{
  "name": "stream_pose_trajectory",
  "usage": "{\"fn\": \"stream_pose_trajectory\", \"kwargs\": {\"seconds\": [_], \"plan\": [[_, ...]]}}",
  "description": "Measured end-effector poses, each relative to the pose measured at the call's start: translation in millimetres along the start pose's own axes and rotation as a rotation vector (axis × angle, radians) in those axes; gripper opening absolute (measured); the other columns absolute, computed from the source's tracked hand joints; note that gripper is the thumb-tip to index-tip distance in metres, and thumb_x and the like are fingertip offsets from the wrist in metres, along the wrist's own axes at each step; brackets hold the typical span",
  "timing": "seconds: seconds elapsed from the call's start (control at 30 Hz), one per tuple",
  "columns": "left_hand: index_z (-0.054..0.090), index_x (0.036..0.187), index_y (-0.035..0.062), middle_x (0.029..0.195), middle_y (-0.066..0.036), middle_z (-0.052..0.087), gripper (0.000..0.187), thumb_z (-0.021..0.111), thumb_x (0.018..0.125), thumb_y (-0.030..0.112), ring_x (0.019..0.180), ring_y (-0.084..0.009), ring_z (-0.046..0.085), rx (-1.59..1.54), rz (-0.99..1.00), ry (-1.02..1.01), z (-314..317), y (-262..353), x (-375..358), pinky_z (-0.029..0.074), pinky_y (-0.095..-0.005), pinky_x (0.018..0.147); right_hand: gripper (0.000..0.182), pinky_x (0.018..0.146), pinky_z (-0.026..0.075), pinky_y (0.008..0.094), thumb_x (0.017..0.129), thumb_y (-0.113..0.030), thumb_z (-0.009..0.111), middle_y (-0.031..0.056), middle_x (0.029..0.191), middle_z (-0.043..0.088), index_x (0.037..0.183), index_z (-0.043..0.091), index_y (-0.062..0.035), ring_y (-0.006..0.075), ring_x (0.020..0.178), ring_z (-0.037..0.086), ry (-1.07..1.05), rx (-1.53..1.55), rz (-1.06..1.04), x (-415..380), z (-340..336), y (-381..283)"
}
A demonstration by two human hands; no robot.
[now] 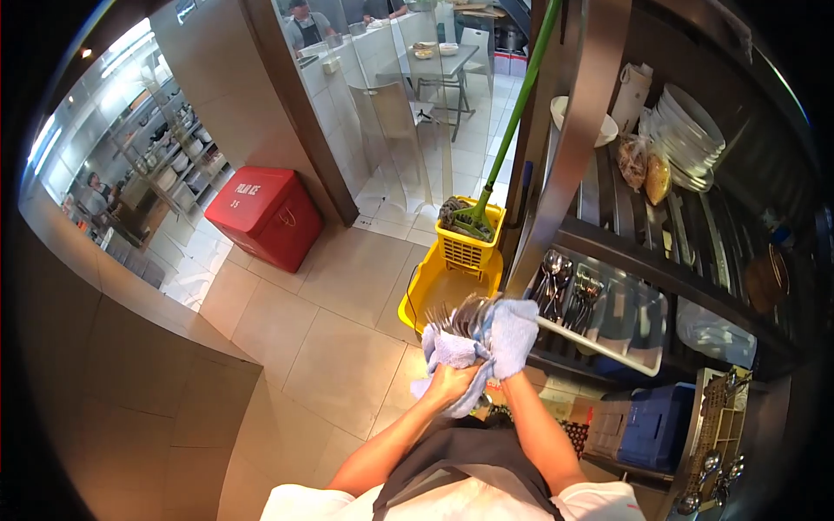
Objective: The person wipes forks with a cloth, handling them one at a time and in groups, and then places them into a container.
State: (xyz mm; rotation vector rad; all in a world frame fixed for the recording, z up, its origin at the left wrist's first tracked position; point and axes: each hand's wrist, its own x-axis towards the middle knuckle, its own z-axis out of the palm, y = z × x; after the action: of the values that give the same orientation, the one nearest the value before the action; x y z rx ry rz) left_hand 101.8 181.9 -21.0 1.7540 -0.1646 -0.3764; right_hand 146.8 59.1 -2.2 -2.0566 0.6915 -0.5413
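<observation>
A bundle of metal forks [465, 318] is wrapped in a pale blue-lilac cloth [512, 334] in front of my body. My left hand [453, 382] is closed round the lower part of the bundle, with cloth over its fingers. On the other side, my right hand [510, 375] is mostly covered by the cloth and presses against the bundle; its fingers are hidden. The fork ends stick out at the top. To the right, a clear tray [638, 326] on the shelf holds spoons [553, 276] and more forks [587, 295] in compartments.
Beyond my hands stands a yellow mop bucket [421, 291] with a green-handled mop [512, 130]. A red ice box [265, 213] is at the left. Shelves on the right hold stacked bowls [686, 130] and blue crates [656, 425]. People [306, 26] are behind glass.
</observation>
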Motion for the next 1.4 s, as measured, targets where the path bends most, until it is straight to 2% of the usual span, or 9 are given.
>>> {"fn": "stream_pose_trajectory", "kwargs": {"seconds": [0.07, 0.2, 0.5, 0.73, 0.8, 0.87, 0.93, 1.13, 1.4], "plan": [[0.06, 0.087, 0.0028, 0.074, -0.005, 0.06, 0.014, 0.057, 0.075, 0.009, 0.067, -0.0141, 0.056, 0.237, 0.274, 0.188, 9.6, -28.4, 7.3, 0.046, -0.0294, 0.06, 0.008, 0.045, 0.039, 0.0272, 0.073, -0.007, 0.05, 0.0057, 0.054, 0.049, 0.066, 0.05, -0.0047, 0.0175, 0.053, 0.052, -0.069, 0.121, -0.608, 16.2, -8.7, 1.3], [0.06, 0.087, 0.0017, 0.078, -0.005, 0.06, 0.014, 0.057, 0.076, 0.011, 0.073, -0.0145, 0.055, -0.013, -0.004, 0.105, 12.1, -1.1, 2.7, 0.045, -0.03, 0.066, 0.012, 0.05, 0.042, 0.0297, 0.074, -0.008, 0.049, 0.0082, 0.055, 0.05, 0.063, 0.051, -0.0036, 0.0181, 0.056, 0.053, -0.112, 0.223, -0.38, 32.8, -5.2, 4.7], [0.059, 0.082, 0.0019, 0.074, -0.006, 0.057, 0.012, 0.057, 0.078, 0.013, 0.067, -0.016, 0.053, 0.165, 0.16, 0.106, 10.9, 33.8, -15.8, 0.043, -0.0308, 0.062, 0.016, 0.048, 0.043, 0.0312, 0.08, -0.013, 0.044, 0.0107, 0.057, 0.051, 0.071, 0.047, -0.0016, 0.0207, 0.054, 0.054, 0.032, -0.355, -0.144, 96.0, -36.8, 54.1], [0.059, 0.086, 0.0031, 0.077, -0.003, 0.058, 0.017, 0.058, 0.08, 0.018, 0.07, -0.0142, 0.053, 0.034, -0.09, -0.006, 25.6, 34.1, -10.7, 0.043, -0.0295, 0.063, 0.021, 0.046, 0.045, 0.0315, 0.08, -0.012, 0.045, 0.012, 0.056, 0.052, 0.062, 0.048, -0.0013, 0.021, 0.056, 0.057, -0.011, 0.39, -0.081, -21.4, -31.2, 15.9], [0.058, 0.089, 0.0035, 0.078, -0.003, 0.058, 0.019, 0.059, 0.079, 0.02, 0.071, -0.0135, 0.053, 0.055, 0.007, 0.155, 36.0, 17.4, -10.6, 0.043, -0.0291, 0.064, 0.02, 0.045, 0.045, 0.0322, 0.073, -0.01, 0.052, 0.0118, 0.058, 0.055, 0.055, 0.047, -0.0032, 0.0223, 0.056, 0.059, -0.161, -0.712, -0.373, -5.5, -47.8, 3.8], [0.057, 0.09, 0.0031, 0.079, -0.003, 0.058, 0.02, 0.059, 0.079, 0.02, 0.072, -0.0134, 0.053, 0.083, -0.029, 0.087, 37.3, 25.3, -5.9, 0.043, -0.0288, 0.065, 0.021, 0.046, 0.046, 0.035, 0.074, -0.016, 0.053, 0.0114, 0.057, 0.055, 0.057, 0.049, -0.0033, 0.028, 0.055, 0.058, -0.175, 0.04, -0.123, 3.1, -45.7, 20.1], [0.057, 0.085, 0.0003, 0.072, -0.005, 0.057, 0.013, 0.056, 0.079, 0.012, 0.064, -0.0139, 0.053, -0.115, -0.198, -0.039, 38.8, 48.3, -5.7, 0.043, -0.0297, 0.058, 0.021, 0.046, 0.046, 0.0352, 0.075, -0.017, 0.052, 0.0118, 0.058, 0.055, 0.06, 0.049, -0.0025, 0.0281, 0.055, 0.058, -0.092, -0.163, -0.209, 20.2, -42.4, 33.1], [0.059, 0.083, 0.001, 0.074, -0.006, 0.058, 0.014, 0.056, 0.078, 0.014, 0.068, -0.0165, 0.054, 0.147, 0.13, -0.048, 29.0, 45.8, -3.8, 0.043, -0.0316, 0.063, 0.023, 0.049, 0.046, 0.0359, 0.078, -0.021, 0.05, 0.0131, 0.06, 0.056, 0.069, 0.049, 0.0001, 0.0285, 0.057, 0.058, 0.065, -0.513, -0.119, 97.8, -66.7, 62.4], [0.058, 0.09, 0.0023, 0.082, -0.004, 0.058, 0.017, 0.057, 0.08, 0.015, 0.075, -0.0133, 0.053, 0.076, -0.068, -0.057, 33.1, 25.8, 1.2, 0.043, -0.0288, 0.068, 0.03, 0.052, 0.046, 0.0367, 0.082, -0.026, 0.046, 0.0147, 0.063, 0.057, 0.081, 0.049, 0.0036, 0.0289, 0.059, 0.059, -0.172, -0.054, -0.068, -15.7, -76.7, 46.1]]}}
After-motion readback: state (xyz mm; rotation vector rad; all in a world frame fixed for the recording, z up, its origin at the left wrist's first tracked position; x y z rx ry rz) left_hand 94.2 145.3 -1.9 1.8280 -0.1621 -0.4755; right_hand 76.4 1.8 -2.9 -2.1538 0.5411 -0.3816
